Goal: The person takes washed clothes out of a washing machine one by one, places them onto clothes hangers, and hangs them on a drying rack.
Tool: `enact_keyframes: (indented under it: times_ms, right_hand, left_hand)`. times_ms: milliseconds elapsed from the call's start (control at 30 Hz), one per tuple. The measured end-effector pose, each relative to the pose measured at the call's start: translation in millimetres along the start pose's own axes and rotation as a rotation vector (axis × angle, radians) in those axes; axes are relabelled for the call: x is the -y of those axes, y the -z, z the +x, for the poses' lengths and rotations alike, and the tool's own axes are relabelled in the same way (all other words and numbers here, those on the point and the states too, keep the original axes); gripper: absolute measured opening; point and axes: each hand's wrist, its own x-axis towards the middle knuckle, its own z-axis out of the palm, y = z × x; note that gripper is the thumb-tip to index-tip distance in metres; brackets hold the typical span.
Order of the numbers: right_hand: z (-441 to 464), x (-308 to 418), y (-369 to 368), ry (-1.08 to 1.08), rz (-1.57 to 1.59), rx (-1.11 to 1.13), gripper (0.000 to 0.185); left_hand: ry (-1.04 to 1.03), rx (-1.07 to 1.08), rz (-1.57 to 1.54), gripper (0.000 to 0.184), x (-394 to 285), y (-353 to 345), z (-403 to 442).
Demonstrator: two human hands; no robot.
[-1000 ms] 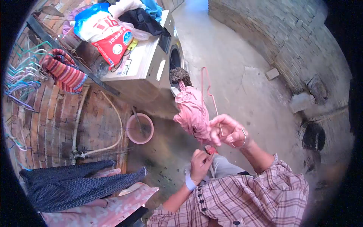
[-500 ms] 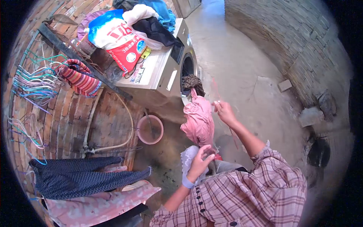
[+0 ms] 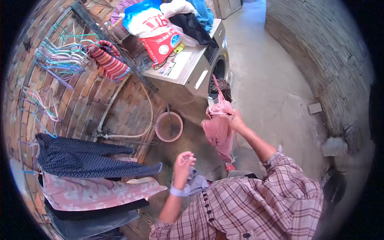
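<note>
My right hand (image 3: 236,119) is closed at the upper edge of a pink cloth garment (image 3: 218,134), which hangs bunched in front of the washing machine (image 3: 192,74). A thin pink strap runs up from the garment across the round door opening. A dark patterned cloth (image 3: 224,89) hangs out of that opening, just behind the pink one. My left hand (image 3: 184,163) is raised off to the left with loosely bent fingers and nothing visible in them. Close below its wrist lies a lavender cloth (image 3: 196,182), partly hidden by my forearm and shirt.
A pink basin (image 3: 179,136) stands on the floor beside the machine. On the machine lie a red-and-white detergent bag (image 3: 154,34) and clothes. Hangers (image 3: 60,60) and a striped knitted item (image 3: 110,64) hang at left, above dark patterned trousers (image 3: 88,158). A brick (image 3: 315,108) lies at right.
My right hand has moved down onto the top of the pink garment. My left hand has moved left, away from it, its fingers more bent. The view has shifted, moving the surroundings rightward.
</note>
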Motion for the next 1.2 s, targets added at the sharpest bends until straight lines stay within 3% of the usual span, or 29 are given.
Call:
enact_keyframes:
  times_ms: [133, 200, 333, 400, 467, 567, 633, 733, 833, 967, 1000, 1033, 1100, 1133, 1200]
  right_hand:
    - [-0.7, 94.2, 26.6, 0.300, 0.337, 0.213, 0.020]
    - [-5.7, 153.9, 39.1, 0.362, 0.578, 0.391, 0.021]
    - [-2.3, 236.7, 40.4, 0.541, 0.769, 0.637, 0.034]
    - [1.1, 264.8, 26.3, 0.504, 0.903, 0.712, 0.043]
    - [4.8, 292.1, 11.6, 0.471, 0.998, 0.687, 0.042]
    - [-5.0, 340.3, -19.3, 0.394, 1.249, 0.675, 0.029]
    - [-14.0, 361.1, -40.1, 0.380, 1.325, 0.668, 0.028]
    - [-23.4, 372.6, -52.6, 0.390, 1.346, 0.739, 0.028]
    - [-24.3, 379.1, -60.5, 0.394, 1.330, 0.821, 0.028]
    - [-24.6, 388.1, -78.5, 0.378, 1.300, 0.939, 0.028]
    - [-22.4, 387.5, -82.1, 0.377, 1.297, 0.969, 0.028]
    - [-23.0, 389.4, -88.7, 0.363, 1.293, 1.006, 0.028]
    - [-20.1, 390.9, -99.1, 0.349, 1.283, 1.071, 0.028]
    - [-17.1, 392.5, -104.0, 0.345, 1.276, 1.103, 0.028]
    - [-10.8, 394.9, -112.7, 0.333, 1.267, 1.163, 0.028]
  left_hand:
    - [-0.192, -0.151, 0.055, 0.027, -31.0, 28.6, 8.7]
    - [-0.310, -0.186, 0.093, 0.034, -55.7, 32.9, 9.0]
    - [-0.502, -0.132, 0.132, 0.056, -103.0, 39.1, 5.3]
    - [-0.812, -0.092, 0.472, 0.069, -128.0, 40.1, 5.9]
    - [-0.811, 0.063, 0.408, 0.085, -162.5, 34.5, -25.0]
    - [-0.629, 0.341, -0.037, 0.106, -179.4, 36.1, -58.5]
    - [-0.660, 0.237, -0.137, 0.098, -197.5, 35.9, -80.2]
    - [-0.547, 0.050, -0.157, 0.080, -187.0, 67.9, -93.4]
    - [-0.549, 0.000, -0.127, 0.064, -187.8, 96.5, -124.2]
    - [-0.585, 0.006, -0.123, 0.063, -202.1, 144.2, -177.6]
    - [-0.586, -0.062, -0.022, 0.059, -204.9, 154.2, -188.1]
    - [-0.667, -0.264, 0.183, 0.043, -203.2, 161.9, -193.3]
    - [-0.621, -0.635, 0.684, 0.025, -213.6, 178.0, -215.4]
    - [-0.761, -0.745, 0.706, 0.014, -212.2, 186.1, -216.3]
    - [-0.813, -0.852, 0.752, 0.012, -224.1, 197.1, -237.8]
